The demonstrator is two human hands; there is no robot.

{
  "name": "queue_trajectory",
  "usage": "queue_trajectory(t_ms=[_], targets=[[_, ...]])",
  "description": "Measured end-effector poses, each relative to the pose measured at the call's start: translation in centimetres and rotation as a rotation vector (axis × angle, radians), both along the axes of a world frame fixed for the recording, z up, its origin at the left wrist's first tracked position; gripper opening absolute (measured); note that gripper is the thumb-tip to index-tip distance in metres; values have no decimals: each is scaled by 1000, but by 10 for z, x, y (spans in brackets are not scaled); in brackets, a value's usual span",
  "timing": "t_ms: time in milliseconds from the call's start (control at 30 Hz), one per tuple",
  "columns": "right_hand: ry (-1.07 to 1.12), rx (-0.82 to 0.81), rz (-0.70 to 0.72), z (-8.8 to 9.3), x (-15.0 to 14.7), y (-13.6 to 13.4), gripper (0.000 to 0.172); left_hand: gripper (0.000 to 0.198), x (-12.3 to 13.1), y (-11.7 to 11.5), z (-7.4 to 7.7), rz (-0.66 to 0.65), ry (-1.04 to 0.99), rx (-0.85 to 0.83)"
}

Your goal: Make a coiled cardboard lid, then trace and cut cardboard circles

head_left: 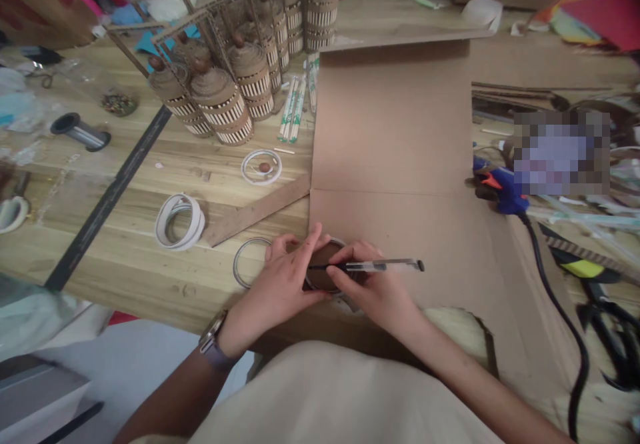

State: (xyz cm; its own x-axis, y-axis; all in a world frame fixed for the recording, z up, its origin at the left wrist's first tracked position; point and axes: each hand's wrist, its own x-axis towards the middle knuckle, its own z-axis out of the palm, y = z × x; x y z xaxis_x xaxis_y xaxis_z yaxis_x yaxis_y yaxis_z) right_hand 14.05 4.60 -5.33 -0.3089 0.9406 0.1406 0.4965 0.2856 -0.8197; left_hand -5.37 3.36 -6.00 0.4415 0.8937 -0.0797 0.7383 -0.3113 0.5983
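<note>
My right hand [373, 287] pinches a pen [387, 266], its dark tip inside a round ring [336, 291] at the cardboard's near edge. My left hand [283, 274] spans that same ring from the left, thumb and fingers resting around its rim and holding it against the cardboard. Brown cardboard shows inside the ring; part of the rim is hidden by my fingers. A second thin ring [239, 274] lies on the table beside my left hand. The big cardboard sheet [390, 124] stretches away from me, creased across its middle.
Several lantern-like cardboard models [220, 104] stand at the back left. Left of the sheet lie white rings [173, 224], a cardboard strip [260, 211] and a black metal ruler [110, 194]. A blue glue gun [510, 191] with a cord and black scissors [613, 337] are on the right.
</note>
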Motion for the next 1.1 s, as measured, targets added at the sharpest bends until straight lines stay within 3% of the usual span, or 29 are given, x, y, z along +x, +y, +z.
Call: queue_trajectory(t_ms=[833, 1100], targets=[[-29, -34, 102, 12, 6, -1, 9, 117, 1, -2, 3, 17, 20, 8], [-45, -22, 69, 16, 4, 2, 8, 121, 1, -2, 2, 6, 8, 16]])
